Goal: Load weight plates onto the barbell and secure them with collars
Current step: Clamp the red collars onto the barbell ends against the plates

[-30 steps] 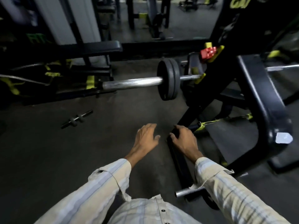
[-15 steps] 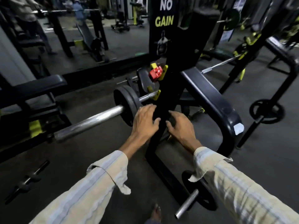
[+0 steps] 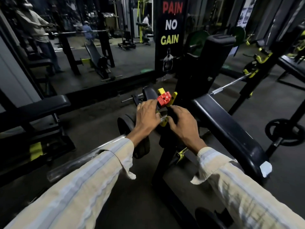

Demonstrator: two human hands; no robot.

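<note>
the barbell runs under my left sleeve toward the rack upright, a black plate already on its sleeve. my left hand and right hand hover with released grips just below the red collar.

Both arms extended forward, long pale striped sleeves with cuffs unbuttoned and hanging loose at the wrists. Left hand palm down, back to camera, fingers together and curled slightly forward. Right hand beside it, a narrow gap apart, palm down, fingers bent, thumb angled toward the left hand. Grasp of either hand not discernible.
</note>
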